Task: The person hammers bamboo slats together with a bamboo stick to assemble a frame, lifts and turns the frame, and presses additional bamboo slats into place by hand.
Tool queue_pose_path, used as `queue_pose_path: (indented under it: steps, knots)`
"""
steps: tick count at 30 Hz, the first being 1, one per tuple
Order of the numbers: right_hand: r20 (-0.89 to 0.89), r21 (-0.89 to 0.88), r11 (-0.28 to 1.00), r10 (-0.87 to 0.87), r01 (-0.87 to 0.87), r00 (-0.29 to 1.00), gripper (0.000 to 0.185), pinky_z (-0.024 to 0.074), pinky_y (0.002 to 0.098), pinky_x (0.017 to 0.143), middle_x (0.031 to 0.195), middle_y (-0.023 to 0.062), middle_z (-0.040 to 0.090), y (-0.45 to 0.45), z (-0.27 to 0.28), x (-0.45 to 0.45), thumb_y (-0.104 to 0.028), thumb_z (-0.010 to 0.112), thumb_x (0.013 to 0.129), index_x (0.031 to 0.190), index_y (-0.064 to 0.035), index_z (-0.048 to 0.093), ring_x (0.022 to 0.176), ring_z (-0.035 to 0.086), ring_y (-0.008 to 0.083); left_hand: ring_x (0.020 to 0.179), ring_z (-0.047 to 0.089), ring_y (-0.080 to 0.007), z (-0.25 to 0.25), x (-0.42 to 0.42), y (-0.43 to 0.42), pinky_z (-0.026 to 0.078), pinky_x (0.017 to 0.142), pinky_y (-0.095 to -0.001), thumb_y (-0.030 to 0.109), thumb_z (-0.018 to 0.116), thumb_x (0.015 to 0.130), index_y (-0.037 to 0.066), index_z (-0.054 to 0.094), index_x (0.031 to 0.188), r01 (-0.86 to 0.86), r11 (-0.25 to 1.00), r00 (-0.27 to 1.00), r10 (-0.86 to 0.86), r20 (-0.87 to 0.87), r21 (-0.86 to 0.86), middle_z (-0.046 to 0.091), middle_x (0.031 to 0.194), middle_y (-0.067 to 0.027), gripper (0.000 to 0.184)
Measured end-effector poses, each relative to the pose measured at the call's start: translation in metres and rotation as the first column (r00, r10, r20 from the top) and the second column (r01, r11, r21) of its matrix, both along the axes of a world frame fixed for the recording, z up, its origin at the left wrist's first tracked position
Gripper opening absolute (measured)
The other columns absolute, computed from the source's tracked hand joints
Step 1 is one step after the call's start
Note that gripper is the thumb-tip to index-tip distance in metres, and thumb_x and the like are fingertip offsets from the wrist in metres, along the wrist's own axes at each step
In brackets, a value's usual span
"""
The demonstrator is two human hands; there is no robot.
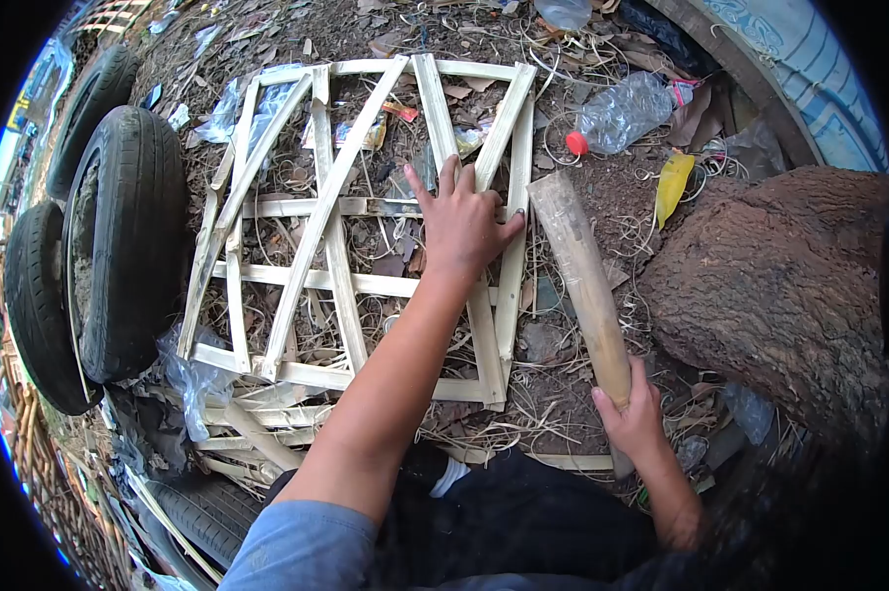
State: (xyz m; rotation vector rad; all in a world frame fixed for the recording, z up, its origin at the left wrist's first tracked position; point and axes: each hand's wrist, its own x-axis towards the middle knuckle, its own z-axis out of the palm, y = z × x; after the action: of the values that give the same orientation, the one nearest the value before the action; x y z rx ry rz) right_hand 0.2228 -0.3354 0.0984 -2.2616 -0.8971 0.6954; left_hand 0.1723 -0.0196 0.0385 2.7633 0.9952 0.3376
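Observation:
A lattice of pale split-bamboo strips (317, 227) lies on the ground before me, with crosswise strips and slanting ones woven over and under. My left hand (462, 219) rests on its right part, fingers spread over slanting strips near a crosswise strip; the palm hides where they cross. In my right hand (634, 414) is the lower end of a thick wooden stick (577, 271), fingers wrapped round it. The stick points up and away from me, its broad flat-cut end just right of the lattice's right-hand strip (513, 256).
Old tires (139, 246) stand at the left. On the right are a tree trunk (769, 286), a clear plastic bottle (622, 113) with a red cap and a yellow leaf (672, 187). Bamboo shavings, dry leaves and plastic scraps litter the soil. More bamboo strips (267, 433) lie near my legs.

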Motion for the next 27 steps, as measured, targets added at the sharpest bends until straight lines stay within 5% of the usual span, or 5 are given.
queue_pose_path:
  steps: [18,27]
  knots:
    - [0.074,-0.033,0.999,0.002,0.000,0.997,0.056,0.0522,0.0497,0.078,0.098,0.0302,0.065,0.000,-0.002,-0.003,-0.021,0.071,0.083,0.127,0.0019,0.046,0.091,0.065,0.0486,0.139,0.035,-0.0347,-0.003,-0.001,0.001,0.008,0.113,-0.0720,0.040,0.081,0.070,0.016,0.079,0.086,0.004,0.985,0.993,0.015,0.114,-0.170,0.057,0.124,-0.0148,0.029]
    - [-0.063,-0.085,0.996,-0.018,0.013,0.998,0.057,0.0518,0.0498,0.080,0.102,0.0307,0.064,0.006,0.010,0.001,-0.020,0.070,0.084,0.129,0.0018,0.044,0.093,0.064,0.0484,0.139,0.034,-0.0358,-0.004,-0.001,0.002,0.011,0.112,-0.0726,0.041,0.080,0.070,0.016,0.079,0.089,0.010,0.989,0.994,0.007,0.113,-0.150,0.058,0.123,-0.0152,0.032]
